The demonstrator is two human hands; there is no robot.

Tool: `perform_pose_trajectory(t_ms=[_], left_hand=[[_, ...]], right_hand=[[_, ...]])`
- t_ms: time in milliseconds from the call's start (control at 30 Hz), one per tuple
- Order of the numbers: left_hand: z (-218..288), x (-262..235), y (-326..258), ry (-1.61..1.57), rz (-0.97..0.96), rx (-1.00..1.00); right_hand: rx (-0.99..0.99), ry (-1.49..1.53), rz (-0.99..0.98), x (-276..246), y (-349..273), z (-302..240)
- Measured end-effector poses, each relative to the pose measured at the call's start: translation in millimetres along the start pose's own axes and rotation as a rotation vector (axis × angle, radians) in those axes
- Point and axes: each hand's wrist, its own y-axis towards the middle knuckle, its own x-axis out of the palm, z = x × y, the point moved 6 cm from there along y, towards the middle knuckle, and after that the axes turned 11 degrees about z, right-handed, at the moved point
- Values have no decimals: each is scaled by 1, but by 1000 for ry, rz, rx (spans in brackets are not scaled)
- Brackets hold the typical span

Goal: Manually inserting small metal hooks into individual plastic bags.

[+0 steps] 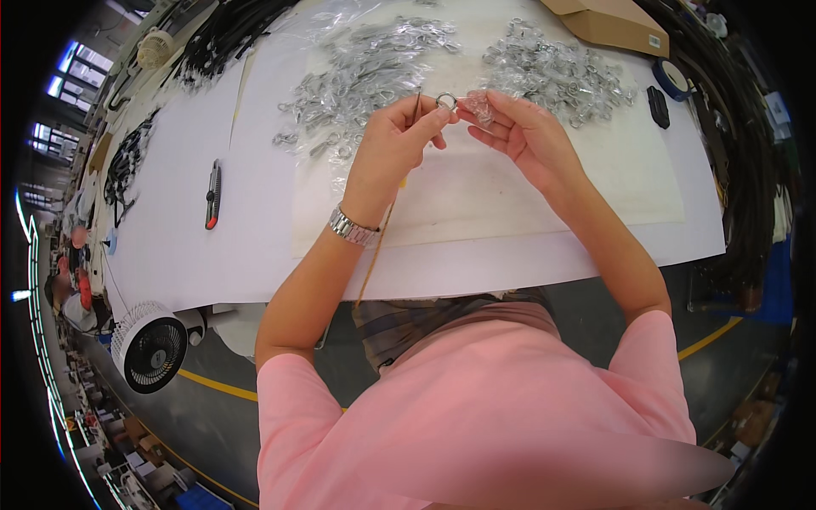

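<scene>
Above the white cloth, my left hand point(398, 140) pinches a small metal ring point(445, 100) between thumb and fingers. A thin dark pointed tool point(417, 104) sticks up from the same hand; its kind is hidden by the fingers. Below that hand a brown cord point(374, 259) runs down to the table's front edge, with a bit of yellow at its upper end. Close by on the right, my right hand point(540, 140) has thumb and forefinger closed on a crumpled clear plastic bag point(480, 105), its other fingers loosely curled. The bag almost touches the ring.
Two piles of plastic-wrapped metal pieces, one left point(357, 76) and one right point(552, 72), lie beyond my hands. A utility knife point(212, 195) rests at left. At right are blue tape point(671, 79), a black object point(657, 107) and a cardboard box point(616, 25). A fan point(153, 348) stands front left.
</scene>
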Motion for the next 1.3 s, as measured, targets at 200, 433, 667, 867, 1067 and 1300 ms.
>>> perform_pose_trajectory(t_ms=[200,433,667,867,1067,1300], left_hand=[[0,-4,-2,73,-15,-50],[7,1,-5,-54,4,-20],[10,0,-7,17,55,70],[11,2,-9,-8,80,79],[11,2,-9,-27,67,96],[6,-1,-7,90,111,105]], right_hand=[[-39,-63,64,5,-7,-7],[-133,-147,110,2,-5,-2],[-148,-128,67,8,-7,2],[-159,-109,28,11,-9,1],[-212,-156,75,12,-10,-3],[-163,-49,-16,20,-15,4]])
